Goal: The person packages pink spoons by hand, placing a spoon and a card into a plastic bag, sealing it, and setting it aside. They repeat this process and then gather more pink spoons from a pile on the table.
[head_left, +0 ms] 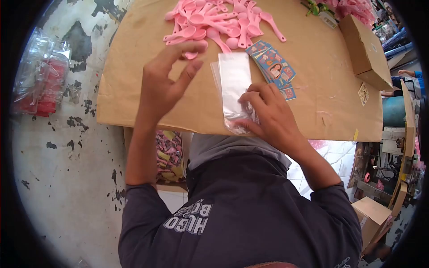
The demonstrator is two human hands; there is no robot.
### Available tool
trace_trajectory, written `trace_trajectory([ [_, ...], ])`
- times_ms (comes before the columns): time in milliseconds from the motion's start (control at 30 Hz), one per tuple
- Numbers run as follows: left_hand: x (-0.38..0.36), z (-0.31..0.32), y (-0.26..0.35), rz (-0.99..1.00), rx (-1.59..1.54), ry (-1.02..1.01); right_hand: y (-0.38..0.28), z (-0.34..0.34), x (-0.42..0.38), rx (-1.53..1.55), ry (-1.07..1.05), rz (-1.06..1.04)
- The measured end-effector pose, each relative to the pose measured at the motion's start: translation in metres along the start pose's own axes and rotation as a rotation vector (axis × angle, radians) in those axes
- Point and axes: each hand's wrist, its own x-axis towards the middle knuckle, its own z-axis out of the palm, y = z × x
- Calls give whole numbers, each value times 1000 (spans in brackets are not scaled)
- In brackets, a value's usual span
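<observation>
A stack of clear plastic bags (235,82) lies on the brown-covered table near its front edge. My right hand (267,114) rests on the lower part of the stack, its fingers bent against the plastic. My left hand (167,78) is raised over the table to the left of the bags, thumb and index finger apart, with nothing visible between them. Beyond it lies a heap of pink spoons (208,20). Blue printed cards (272,64) are fanned out just right of the bags, partly behind my right hand.
An open cardboard box (366,51) stands at the table's right side. Packs of clear and red plastic (44,78) lie at far left. Below the table is a box of wrapped pink items (169,156). Another person's arm (405,73) shows at far right.
</observation>
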Motion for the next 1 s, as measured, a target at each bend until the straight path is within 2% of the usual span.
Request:
trace_trajectory([
  [33,-12,4,7,-15,-3,-8,2,4,-1,10,-11,9],
  [100,-36,12,17,-196,13,-77,5,8,-3,87,34,97],
  [233,-67,33,22,-225,-70,-110,11,8,0,195,74,166],
  [300,-73,41,24,-61,-155,-97,15,7,1,288,104,198],
  [400,-75,48,28,26,-100,-127,15,3,3,317,83,215],
  [533,-77,51,32,12,-72,-145,9,-5,9,380,64,252],
  [600,-75,54,36,-40,-71,-20,6,-10,10,429,-2,324],
  [733,-75,56,36,3,1,-53,10,-8,7,426,-41,324],
  [800,-79,56,33,38,111,-195,15,-5,6,366,28,245],
  [833,-80,55,32,38,112,-194,15,-7,9,367,27,244],
  [933,-81,54,33,77,148,-219,20,-22,17,291,332,303],
  [1000,-78,52,36,32,116,-226,17,-31,23,285,367,244],
])
